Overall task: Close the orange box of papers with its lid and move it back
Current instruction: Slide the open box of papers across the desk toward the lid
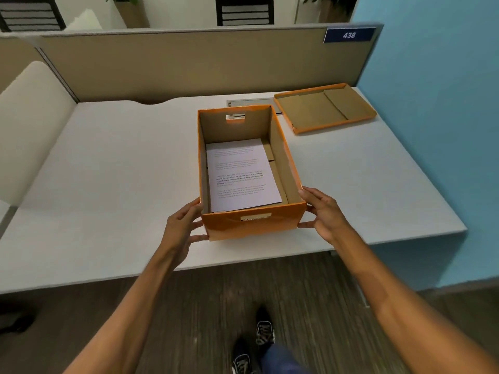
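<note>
An orange cardboard box [253, 222] stands open on the white desk, near its front edge. Printed white papers [241, 175] lie flat on its brown bottom. My left hand [182, 228] grips the box's near left corner, and my right hand [324, 214] grips its near right corner. The orange lid [324, 107] lies upside down at the back right of the desk, its brown inside facing up, apart from the box.
The white desk [108, 171] ends at a beige partition [175, 63] behind and a blue wall [432, 103] on the right. A grey cable slot [251, 102] sits between box and lid. A pale chair back [29, 125] stands at the left.
</note>
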A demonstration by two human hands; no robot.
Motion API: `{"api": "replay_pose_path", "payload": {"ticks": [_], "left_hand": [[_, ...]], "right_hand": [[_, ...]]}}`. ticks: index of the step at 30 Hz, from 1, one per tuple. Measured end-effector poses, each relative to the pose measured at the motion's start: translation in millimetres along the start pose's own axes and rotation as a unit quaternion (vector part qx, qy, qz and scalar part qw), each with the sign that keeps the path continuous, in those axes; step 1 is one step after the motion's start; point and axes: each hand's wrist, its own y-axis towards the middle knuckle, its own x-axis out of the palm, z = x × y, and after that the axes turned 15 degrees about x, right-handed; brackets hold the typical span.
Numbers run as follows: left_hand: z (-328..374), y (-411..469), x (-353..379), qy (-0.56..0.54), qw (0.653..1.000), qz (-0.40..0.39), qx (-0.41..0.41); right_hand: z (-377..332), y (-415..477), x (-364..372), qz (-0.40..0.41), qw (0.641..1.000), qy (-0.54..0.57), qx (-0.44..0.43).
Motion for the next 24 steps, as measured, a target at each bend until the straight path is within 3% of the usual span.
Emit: {"api": "replay_pose_path", "payload": {"ticks": [17,24], "left_hand": [[-14.0,-12.7,8.2,0.009,0.999,0.019,-0.028],[-8.9,-12.8,10.3,0.187,0.979,0.041,0.075]], "right_hand": [[28.8,-3.3,-8.5,-0.008,1.0,-0.017,0.012],[19.1,-2.4,-10.6,0.057,0.995,-0.069,-0.04]]}}
